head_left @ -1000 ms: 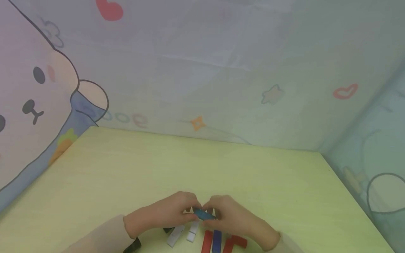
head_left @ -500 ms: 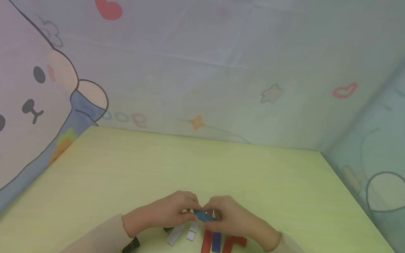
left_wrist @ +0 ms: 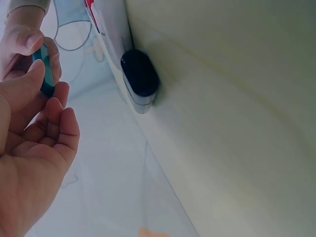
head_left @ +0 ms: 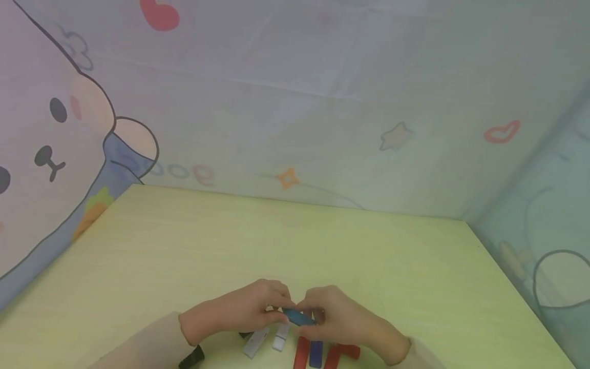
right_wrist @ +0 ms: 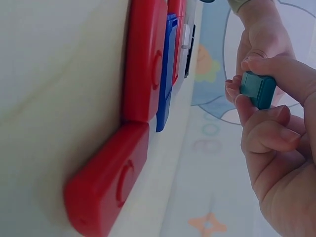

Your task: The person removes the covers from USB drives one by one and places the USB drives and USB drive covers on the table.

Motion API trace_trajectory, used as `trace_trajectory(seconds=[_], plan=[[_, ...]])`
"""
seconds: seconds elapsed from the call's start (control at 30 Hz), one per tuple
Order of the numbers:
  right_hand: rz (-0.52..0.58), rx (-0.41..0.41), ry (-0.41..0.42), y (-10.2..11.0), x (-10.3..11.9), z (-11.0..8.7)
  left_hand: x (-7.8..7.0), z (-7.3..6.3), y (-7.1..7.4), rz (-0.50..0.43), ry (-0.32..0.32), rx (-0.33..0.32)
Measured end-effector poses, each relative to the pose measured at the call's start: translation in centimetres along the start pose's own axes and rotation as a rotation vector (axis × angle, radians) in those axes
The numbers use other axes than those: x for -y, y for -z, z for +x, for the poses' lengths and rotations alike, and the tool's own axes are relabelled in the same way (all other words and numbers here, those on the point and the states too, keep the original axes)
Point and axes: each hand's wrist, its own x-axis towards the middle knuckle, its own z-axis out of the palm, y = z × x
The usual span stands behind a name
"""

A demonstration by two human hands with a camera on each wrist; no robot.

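A small teal oblong stick [head_left: 298,316] with bevelled edges is held up between both hands, above the near part of the table. My left hand [head_left: 260,306] pinches its left end between thumb and fingers. At the other end, the thumb and fingers of my right hand [head_left: 338,318] pinch it too. Up close in the right wrist view, the teal stick [right_wrist: 257,90] shows a blunt, block-like end and a lengthwise groove. Fingertips cover part of it in the left wrist view.
Below the hands lie a white stick [head_left: 256,343], a two-part white stick [head_left: 280,337], a red stick [head_left: 301,352], a blue stick [head_left: 315,353] and two more red sticks, one [right_wrist: 111,182] angled. A black stick [head_left: 191,357] lies by the left sleeve. A printed cloth hangs behind.
The teal stick has shifted very slightly rightward between the fingers. Both hands stay almost where they were, and the sticks on the table have not moved.
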Motion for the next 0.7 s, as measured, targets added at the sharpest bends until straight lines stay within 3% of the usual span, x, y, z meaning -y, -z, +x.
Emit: trace_trajectory(seconds=[0.27, 0.53, 0.7], plan=[[-0.006, 0.004, 0.001, 0.12, 0.12, -0.06, 0.19, 0.0, 0.02, -0.001, -0.017, 0.0], [-0.057, -0.008, 0.096, 0.25, -0.28, -0.12, 0.37, -0.34, 0.53, -0.006, -0.024, -0.032], [-0.079, -0.017, 0.087, 0.59, -0.28, -0.03, 0.36, -0.35, 0.59, 0.019, -0.01, -0.042]])
